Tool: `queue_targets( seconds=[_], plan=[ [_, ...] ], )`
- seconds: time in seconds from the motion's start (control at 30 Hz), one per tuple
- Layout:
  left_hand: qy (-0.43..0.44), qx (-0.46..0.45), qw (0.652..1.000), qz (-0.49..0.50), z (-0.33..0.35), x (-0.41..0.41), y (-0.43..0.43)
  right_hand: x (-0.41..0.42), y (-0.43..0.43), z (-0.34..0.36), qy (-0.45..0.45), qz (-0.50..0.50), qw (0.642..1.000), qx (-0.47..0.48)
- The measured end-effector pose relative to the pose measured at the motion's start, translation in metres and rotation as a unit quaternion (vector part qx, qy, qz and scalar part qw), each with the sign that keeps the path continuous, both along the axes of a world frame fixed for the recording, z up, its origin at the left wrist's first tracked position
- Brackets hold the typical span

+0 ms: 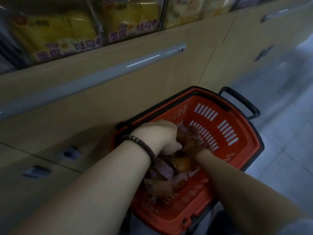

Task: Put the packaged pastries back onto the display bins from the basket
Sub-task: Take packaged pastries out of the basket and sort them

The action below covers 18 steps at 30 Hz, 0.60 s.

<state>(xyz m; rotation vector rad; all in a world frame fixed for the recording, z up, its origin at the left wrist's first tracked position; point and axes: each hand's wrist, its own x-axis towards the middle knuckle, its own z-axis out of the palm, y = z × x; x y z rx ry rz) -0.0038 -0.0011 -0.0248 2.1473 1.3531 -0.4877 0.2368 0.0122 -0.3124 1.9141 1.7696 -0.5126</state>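
The basket (169, 216), orange with a black handle (242, 100), stands on the floor (279, 150) at 5 o'clock in the view, hard against a beige cabinet (101, 102). The floor is pale grey tile and fills the 3 o'clock side. The cabinet front runs from 8 o'clock up to 1 o'clock, with a pale grey rail (94, 73) along it and small recessed pulls (38, 171) lower down at 8 o'clock. Above it, at 11 o'clock, yellow bread bags (54, 31) sit on a shelf. The light is dim.

The pastries (169, 172) lie heaped in the basket's near left corner. Both hands reach into it. The left hand (159, 138), with a dark bracelet (144, 145) on its wrist, is curled round one of the pastries at the top of the heap. The right hand (196, 139) is just beside it at its 3 o'clock, too blurred to tell whether it grasps anything.
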Motion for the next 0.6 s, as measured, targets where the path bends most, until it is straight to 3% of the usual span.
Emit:
queue_targets(
  seconds=[0.03,0.1,0.2,0.3,0.4,0.5,0.6],
  plan=[
    [0.001,-0.006,1.000,-0.002,0.001,0.001,0.000,0.005,0.006,-0.013,0.014,-0.001,1.000,-0.018],
    [0.000,-0.005,1.000,-0.002,0.002,0.002,0.000,-0.015,0.000,0.050,0.008,-0.005,0.997,-0.076],
    [-0.011,0.004,1.000,0.009,0.004,0.001,0.003,-0.034,0.002,0.133,0.036,0.026,0.997,-0.058],
    [-0.018,-0.006,0.999,0.027,0.012,0.000,0.003,-0.043,-0.001,0.200,0.008,0.090,0.993,-0.070],
    [-0.079,-0.030,0.990,0.113,0.016,-0.007,0.004,-0.046,-0.009,0.264,0.092,0.116,0.989,0.026],
    [-0.249,-0.059,0.943,0.211,0.016,-0.006,0.004,-0.034,-0.022,0.298,0.175,0.053,0.973,0.143],
    [-0.437,-0.182,0.843,0.257,0.024,0.001,-0.004,-0.031,-0.039,0.313,0.256,0.035,0.941,0.218]
  ],
)
